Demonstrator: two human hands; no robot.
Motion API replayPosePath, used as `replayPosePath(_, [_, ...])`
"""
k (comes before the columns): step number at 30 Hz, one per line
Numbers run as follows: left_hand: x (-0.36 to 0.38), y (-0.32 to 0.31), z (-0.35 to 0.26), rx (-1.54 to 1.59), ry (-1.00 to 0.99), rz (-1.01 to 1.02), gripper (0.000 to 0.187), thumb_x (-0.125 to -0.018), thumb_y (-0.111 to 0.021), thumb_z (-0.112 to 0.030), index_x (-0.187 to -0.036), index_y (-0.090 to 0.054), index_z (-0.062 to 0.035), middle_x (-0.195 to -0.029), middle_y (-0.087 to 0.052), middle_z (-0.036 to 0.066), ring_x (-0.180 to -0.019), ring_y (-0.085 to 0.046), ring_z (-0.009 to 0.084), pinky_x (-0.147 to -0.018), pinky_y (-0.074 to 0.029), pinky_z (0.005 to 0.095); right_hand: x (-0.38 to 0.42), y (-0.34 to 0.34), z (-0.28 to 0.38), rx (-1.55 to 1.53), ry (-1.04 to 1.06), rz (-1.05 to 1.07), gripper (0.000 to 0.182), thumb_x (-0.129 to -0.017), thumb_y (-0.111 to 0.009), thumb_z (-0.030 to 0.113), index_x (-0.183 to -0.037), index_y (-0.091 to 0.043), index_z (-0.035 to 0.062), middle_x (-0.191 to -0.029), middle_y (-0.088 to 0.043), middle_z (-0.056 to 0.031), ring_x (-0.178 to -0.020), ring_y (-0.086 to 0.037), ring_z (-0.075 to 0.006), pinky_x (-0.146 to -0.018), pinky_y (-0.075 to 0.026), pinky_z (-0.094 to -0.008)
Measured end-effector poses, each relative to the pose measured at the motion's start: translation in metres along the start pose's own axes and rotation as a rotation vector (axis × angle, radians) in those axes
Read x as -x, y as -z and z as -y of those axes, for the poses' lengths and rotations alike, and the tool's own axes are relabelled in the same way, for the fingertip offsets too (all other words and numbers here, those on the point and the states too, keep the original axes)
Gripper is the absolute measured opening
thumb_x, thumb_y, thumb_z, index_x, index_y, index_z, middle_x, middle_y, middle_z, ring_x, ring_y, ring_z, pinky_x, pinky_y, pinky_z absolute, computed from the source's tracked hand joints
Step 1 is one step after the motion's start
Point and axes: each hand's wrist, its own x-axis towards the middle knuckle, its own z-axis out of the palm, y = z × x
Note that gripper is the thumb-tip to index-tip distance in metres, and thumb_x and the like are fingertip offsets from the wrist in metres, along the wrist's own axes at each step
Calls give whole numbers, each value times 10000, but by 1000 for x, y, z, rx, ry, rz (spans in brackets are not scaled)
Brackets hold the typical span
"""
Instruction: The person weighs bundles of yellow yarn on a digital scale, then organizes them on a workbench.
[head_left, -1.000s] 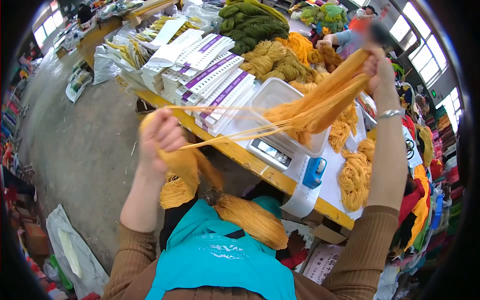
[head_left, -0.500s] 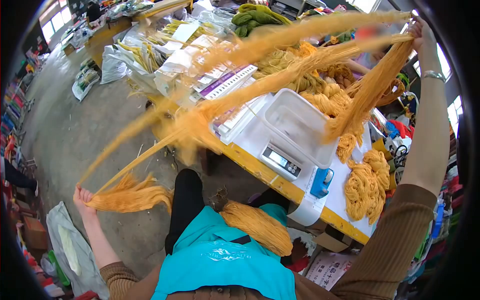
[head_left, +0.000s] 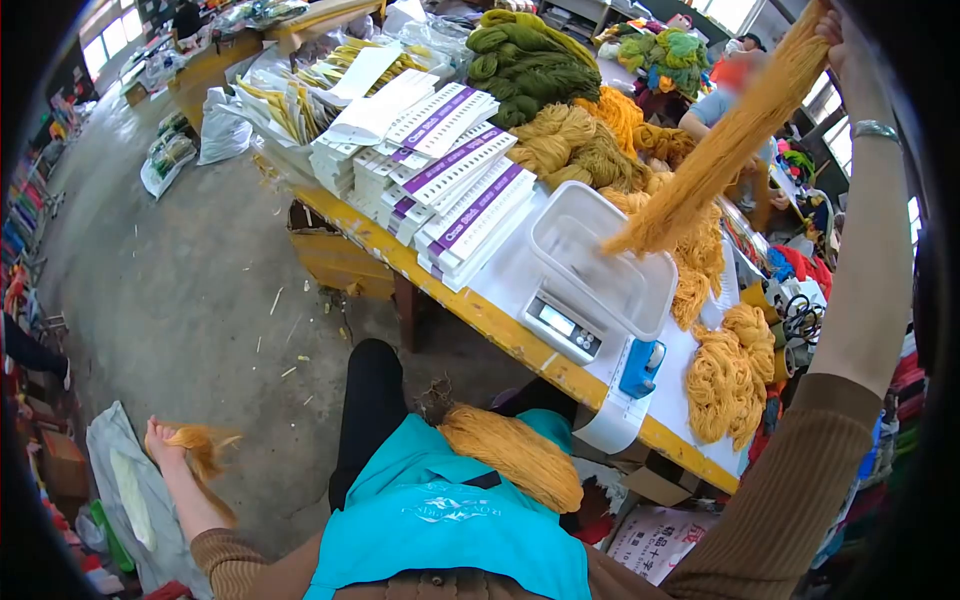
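High at the upper right, my right hand [head_left: 843, 50] is closed around a long hank of golden-yellow yarn [head_left: 720, 140], which slants down to the left over the table. Its lower end hangs near a clear plastic tub [head_left: 545, 240] that rests on a digital scale [head_left: 560, 327]. Far out at the lower left, my left hand [head_left: 165, 440] is closed on a short tuft of the same yarn [head_left: 203, 452], whose loose ends dangle. Another yarn bundle [head_left: 510, 455] lies across my lap on the turquoise apron [head_left: 440, 520].
Stacked printed cards [head_left: 465, 215] stand on the yellow-edged table [head_left: 520, 348]. Olive-green yarn [head_left: 525, 75] and golden skeins [head_left: 725, 385] lie behind and right. A blue tape dispenser [head_left: 642, 367] sits near the edge, scissors [head_left: 803, 315] farther right. Another person [head_left: 708, 108] is beyond the table.
Yarn strands that stretched between my two hands have come apart. Most now hang from my right hand, with a short tuft in my left. My left hand has dropped slightly.
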Motion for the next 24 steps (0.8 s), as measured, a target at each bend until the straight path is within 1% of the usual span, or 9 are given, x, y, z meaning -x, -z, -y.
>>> replayPosePath(8, [6,11,12,46,89,112,159,-994,-566,-298,-940,-647,-173,-533,-210,-87,-447,-217,53,-403,-207,222,69,-24,-65,94,-35,-7,182,-889,-598,214,-730,-582,126,-539,-448,62,-403,-395,-71,-362,-315,-227])
replayPosePath(10, [12,10,27,44,127,113,164,-996,-560,-294,-936,-646,-169,-532,-224,-88,-446,-219,52,-402,-208,220,92,-22,-126,127,-149,-13,240,-882,-702,237,-930,-668,5,-569,-422,49,-470,-388,-56,-437,-338,-215])
replayPosePath(13, [30,5,49,81,245,174,188,-1003,-543,-288,-915,-643,-155,-528,-253,-88,-445,-227,52,-402,-213,213,190,-11,-171,538,-346,521,254,-835,-714,278,-834,-682,26,-695,-569,51,-585,-505,-76,-546,-442,-276])
replayPosePath(14, [37,2,56,119,325,233,207,-1007,-532,-284,-898,-641,-146,-526,-269,-88,-444,-233,52,-402,-217,209,216,-2,-219,467,-55,674,254,-821,-693,281,-840,-696,27,-751,-651,-20,-645,-592,-155,-630,-498,-348])
replayPosePath(15, [45,-4,62,116,326,232,207,-1007,-532,-284,-898,-641,-146,-526,-269,-88,-444,-233,52,-402,-217,209,242,4,-218,979,-255,827,209,-804,-664,248,-846,-714,49,-840,-696,-129,-729,-654,-252,-691,-518,-388])
replayPosePath(16, [52,-10,67,148,383,321,231,-1011,-522,-287,-878,-635,-135,-526,-278,-87,-444,-239,54,-405,-224,209,271,14,-239,1093,-247,824,208,-788,-657,229,-903,-694,61,-840,-667,-206,-769,-660,-324,-702,-522,-424])
replayPosePath(18, [70,-25,79,180,438,409,256,-1015,-512,-289,-857,-629,-125,-526,-287,-86,-444,-244,56,-408,-231,210,329,17,-242,1228,109,641,233,-792,-677,232,-940,-655,54,-781,-658,-180,-750,-649,-354,-673,-513,-470])
replayPosePath(20, [90,-45,91,159,449,450,278,-1016,-504,-294,-843,-623,-113,-526,-289,-82,-446,-252,58,-414,-245,218,365,9,-227,1219,14,537,196,-800,-674,183,-942,-651,50,-818,-657,-165,-812,-630,-371,-695,-494,-467])
replayPosePath(24, [120,-83,107,135,466,564,288,-1019,-500,-300,-839,-619,-108,-526,-291,-80,-447,-255,58,-418,-254,227,417,9,-206,1142,259,479,205,-772,-700,145,-949,-667,46,-872,-674,-125,-883,-632,-304,-765,-466,-427])
